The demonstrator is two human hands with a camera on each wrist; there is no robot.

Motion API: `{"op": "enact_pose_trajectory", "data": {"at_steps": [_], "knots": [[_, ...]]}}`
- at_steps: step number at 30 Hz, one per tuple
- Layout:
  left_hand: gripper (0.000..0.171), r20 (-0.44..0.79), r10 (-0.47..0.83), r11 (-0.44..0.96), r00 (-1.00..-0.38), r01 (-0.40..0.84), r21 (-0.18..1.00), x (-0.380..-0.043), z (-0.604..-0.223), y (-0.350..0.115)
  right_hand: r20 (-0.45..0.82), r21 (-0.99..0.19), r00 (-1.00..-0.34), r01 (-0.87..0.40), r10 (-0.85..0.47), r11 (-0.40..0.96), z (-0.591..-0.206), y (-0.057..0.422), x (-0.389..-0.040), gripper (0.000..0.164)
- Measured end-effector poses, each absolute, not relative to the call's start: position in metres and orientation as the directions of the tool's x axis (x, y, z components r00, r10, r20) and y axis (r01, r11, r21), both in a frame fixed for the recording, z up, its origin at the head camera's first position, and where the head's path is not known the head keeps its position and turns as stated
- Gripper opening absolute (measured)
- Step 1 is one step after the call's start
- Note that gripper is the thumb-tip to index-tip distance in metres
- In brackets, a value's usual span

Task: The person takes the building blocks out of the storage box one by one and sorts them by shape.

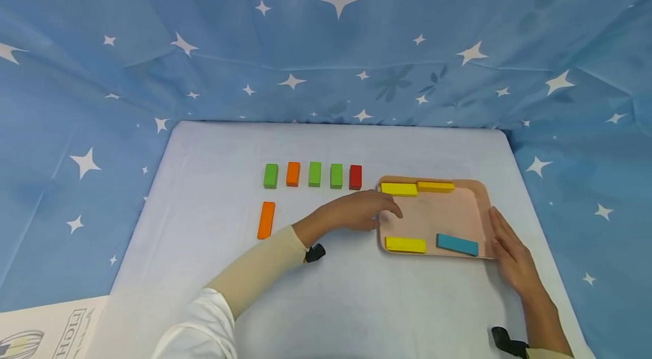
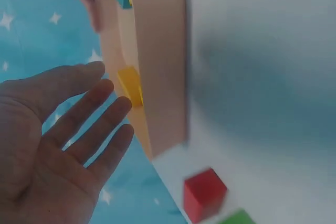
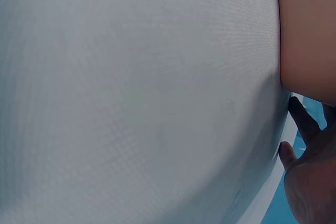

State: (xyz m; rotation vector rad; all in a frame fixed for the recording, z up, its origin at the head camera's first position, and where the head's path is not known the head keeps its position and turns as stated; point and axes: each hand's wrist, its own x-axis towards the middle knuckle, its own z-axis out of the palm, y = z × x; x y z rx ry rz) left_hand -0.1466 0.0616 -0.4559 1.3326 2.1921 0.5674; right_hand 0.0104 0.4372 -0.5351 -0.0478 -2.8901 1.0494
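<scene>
A shallow peach-coloured tray lies on the right side of the table. Two yellow blocks sit end to end along its far wall. Along the near wall are another yellow block and a blue block, the blue one slightly slanted. My left hand reaches over the tray's left rim, fingers loosely extended; in the left wrist view the palm shows nothing held. At the tray's right wall, my right hand rests its nearly straight fingers against the outside.
Left of the tray, a row holds a red block, an orange block and several green blocks. A longer orange block lies nearer me. Printed paper is at the lower left; a starry blue curtain surrounds the table.
</scene>
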Motion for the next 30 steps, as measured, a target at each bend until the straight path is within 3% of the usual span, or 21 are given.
{"op": "enact_pose_trajectory", "data": {"at_steps": [6, 10, 14, 18, 30], "knots": [[0.057, -0.354, 0.904, 0.409, -0.241, 0.735, 0.542, -0.146, -0.456, 0.108, 0.053, -0.647, -0.997, 0.004, 0.050, 0.762, -0.533, 0.439, 0.008, 0.059], [0.064, -0.458, 0.877, 0.368, -0.143, 0.813, 0.451, -0.142, -0.462, 0.132, 0.094, -0.650, -0.995, -0.041, 0.027, 0.759, -0.535, 0.438, 0.007, 0.059], [0.067, -0.530, 0.844, 0.325, -0.085, 0.866, 0.379, -0.135, -0.469, 0.145, 0.100, -0.649, -0.995, -0.048, 0.023, 0.759, -0.537, 0.439, 0.008, 0.059], [0.063, -0.566, 0.822, 0.301, -0.069, 0.895, 0.328, -0.131, -0.469, 0.149, 0.076, -0.640, -0.997, -0.023, 0.034, 0.768, -0.536, 0.438, 0.010, 0.059], [0.055, -0.564, 0.817, 0.241, -0.124, 0.961, 0.138, -0.120, -0.466, 0.155, 0.076, -0.638, -0.997, -0.023, 0.034, 0.770, -0.536, 0.436, 0.011, 0.059]]}}
